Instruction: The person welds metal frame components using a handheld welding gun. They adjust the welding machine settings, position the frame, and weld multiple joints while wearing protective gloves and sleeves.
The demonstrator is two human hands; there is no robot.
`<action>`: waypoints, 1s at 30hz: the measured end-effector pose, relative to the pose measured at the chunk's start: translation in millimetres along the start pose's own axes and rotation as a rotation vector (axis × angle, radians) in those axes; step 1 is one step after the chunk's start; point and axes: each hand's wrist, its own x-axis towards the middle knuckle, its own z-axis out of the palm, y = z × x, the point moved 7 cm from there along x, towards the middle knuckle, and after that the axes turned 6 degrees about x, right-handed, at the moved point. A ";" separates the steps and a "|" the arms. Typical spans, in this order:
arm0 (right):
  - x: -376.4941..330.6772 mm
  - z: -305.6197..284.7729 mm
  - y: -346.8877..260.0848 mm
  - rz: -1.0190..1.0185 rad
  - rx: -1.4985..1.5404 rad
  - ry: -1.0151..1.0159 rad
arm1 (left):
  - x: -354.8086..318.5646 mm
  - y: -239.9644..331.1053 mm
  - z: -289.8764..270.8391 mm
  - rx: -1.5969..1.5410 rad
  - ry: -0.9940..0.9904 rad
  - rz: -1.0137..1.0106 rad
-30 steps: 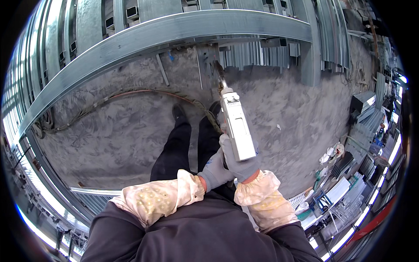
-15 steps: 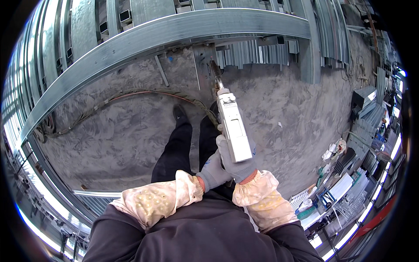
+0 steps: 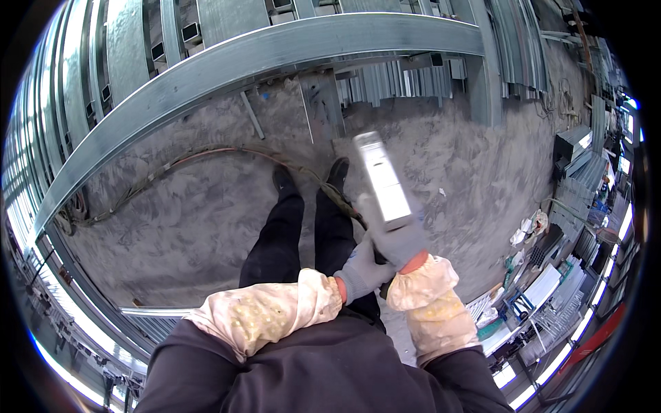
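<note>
A long pale metal tool body (image 3: 381, 179), blurred, points up and away from me, and my right hand (image 3: 401, 237) in a grey glove grips its lower end. Just below it, my left hand (image 3: 361, 272), also grey-gloved, wraps the underside of the same tool beside my right wrist. Both forearms wear pale stained sleeve covers. My black-trousered legs and black shoes (image 3: 284, 177) stand under the hands on a dusty concrete floor (image 3: 193, 220).
A wide galvanised steel beam (image 3: 227, 58) arcs across the top. A cable or hose (image 3: 206, 155) lies on the floor and runs by my feet. Steel profiles are stacked at the back (image 3: 399, 82) and right (image 3: 575, 148); metal racks line the left edge.
The tool has swung slightly to the right and now looks motion-blurred. Both hands keep their hold; my feet stay put.
</note>
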 end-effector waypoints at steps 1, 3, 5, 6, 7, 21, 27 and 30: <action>-1.7 -8.9 11.1 0.095 -0.040 -0.052 | 1.6 7.6 -1.7 0.004 0.021 0.006; -1.0 -22.2 29.3 0.432 0.066 0.022 | 10.6 20.5 -8.8 0.027 0.044 0.025; 8.2 -11.1 18.5 0.102 -0.045 -0.299 | 4.1 17.6 -8.8 0.020 0.058 0.022; 1.4 -0.2 9.4 0.013 -0.067 -0.227 | -0.5 0.9 -4.1 0.045 0.016 0.019; -4.6 12.7 1.7 -0.077 -0.093 -0.160 | -2.6 2.7 -3.2 0.069 -0.019 0.012; -18.4 15.3 19.7 0.039 0.109 -0.269 | -5.8 3.8 -16.8 0.085 -0.072 -0.035; -20.6 18.3 22.8 0.060 0.093 -0.258 | -4.2 -16.6 -21.0 0.180 -0.048 0.025; -23.2 19.9 25.8 0.064 0.105 -0.249 | -1.8 -28.8 -20.8 0.200 -0.076 -0.020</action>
